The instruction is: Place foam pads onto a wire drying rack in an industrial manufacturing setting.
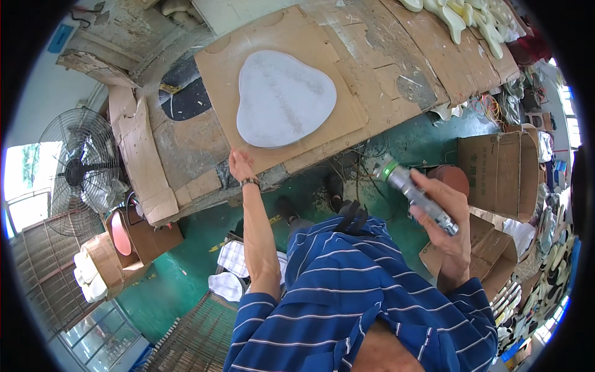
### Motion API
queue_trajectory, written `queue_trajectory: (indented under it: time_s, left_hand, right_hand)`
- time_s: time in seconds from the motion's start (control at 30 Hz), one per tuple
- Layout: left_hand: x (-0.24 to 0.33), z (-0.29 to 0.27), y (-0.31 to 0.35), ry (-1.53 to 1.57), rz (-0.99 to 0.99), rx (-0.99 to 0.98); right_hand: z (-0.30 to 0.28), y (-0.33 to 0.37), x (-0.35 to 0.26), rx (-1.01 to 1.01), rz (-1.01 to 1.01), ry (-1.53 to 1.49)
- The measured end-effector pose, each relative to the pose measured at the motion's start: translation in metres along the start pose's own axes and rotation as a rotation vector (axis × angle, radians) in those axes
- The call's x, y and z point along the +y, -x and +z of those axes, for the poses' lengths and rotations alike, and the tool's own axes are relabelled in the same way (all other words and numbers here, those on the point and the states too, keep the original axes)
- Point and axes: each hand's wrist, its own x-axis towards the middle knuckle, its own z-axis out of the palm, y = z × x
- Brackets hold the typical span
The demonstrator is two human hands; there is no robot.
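A pale grey-white, rounded three-lobed pad [285, 99] lies flat on a brown cardboard sheet [217, 62] on the worktable. At the sheet's near left corner is my left hand [242, 166], its fingers curled closed against the cardboard; their tips are partly hidden. My right hand [447, 208] is wrapped round a grey cylindrical tool [412, 189] with a green ring near its far end. I hold this tool in the air, to the right of the pad and off the table's near edge. It does not touch the pad.
The cardboard-covered worktable [384, 87] carries pale foot-shaped forms [455, 22] at its far right. A large fan [77, 167] stands on the left, above an open carton [145, 239]. Cardboard boxes [496, 173] stand on the right. Cables [365, 170] hang under the table.
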Motion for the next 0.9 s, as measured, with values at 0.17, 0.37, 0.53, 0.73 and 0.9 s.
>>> queue_trajectory:
  time_s: [0.17,0.37,0.53,0.73,0.9]
  left_hand:
    - [-0.011,-0.049,0.042,-0.042,-0.047,0.029]
    - [-0.021,-0.059,0.059,-0.112,-0.032,0.055]
    - [-0.022,-0.031,0.031,-0.164,0.083,0.039]
    - [-0.011,0.028,-0.007,-0.551,0.583,0.071]
    - [0.003,0.044,0.002,-0.964,0.54,0.098]
  right_hand:
    - [-0.004,-0.002,0.002,-0.234,-0.036,-0.019]
    - [-0.005,0.005,0.011,0.066,0.11,0.027]
    - [-0.009,0.017,0.009,-0.188,0.098,-0.027]
    - [-0.004,0.02,0.019,0.01,0.112,-0.026]
    - [-0.022,0.033,0.024,-0.047,0.174,-0.029]
